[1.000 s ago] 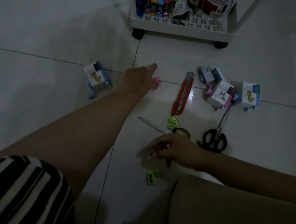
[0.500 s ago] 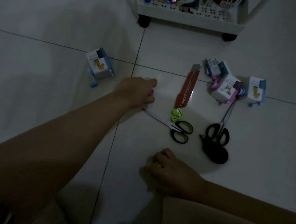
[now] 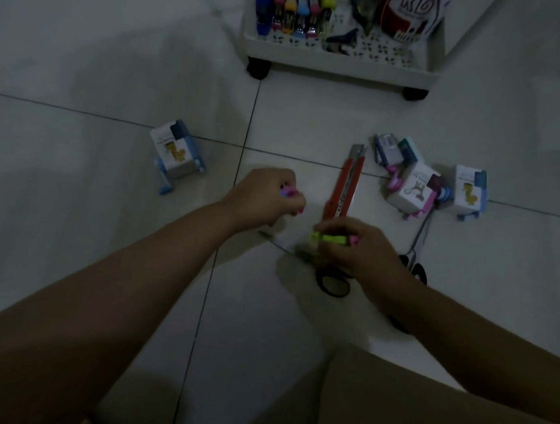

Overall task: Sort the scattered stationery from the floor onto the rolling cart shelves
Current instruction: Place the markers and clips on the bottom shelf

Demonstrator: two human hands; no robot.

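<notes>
My left hand [image 3: 266,196] is curled round a small pink item [image 3: 288,191] above the floor. My right hand [image 3: 351,248] grips small green pieces [image 3: 329,238] with a pink bit at their right end, just below the orange box cutter [image 3: 346,184]. Under my right hand lie black-handled scissors [image 3: 331,284], mostly hidden. A second pair of scissors [image 3: 416,251] lies to the right. The white rolling cart [image 3: 341,64] stands at the top, its bottom shelf holding several coloured staplers [image 3: 294,11].
A boxed blue sharpener [image 3: 174,154] stands alone at the left. Three more boxed items [image 3: 418,186] cluster at the right, near the cutter. The cart's black wheels [image 3: 257,69] rest on the white tiled floor. My knee fills the bottom right.
My right hand moved up from near my knee to the cutter's lower end, over the scissors, carrying green pieces. My left hand stays curled round the pink item.
</notes>
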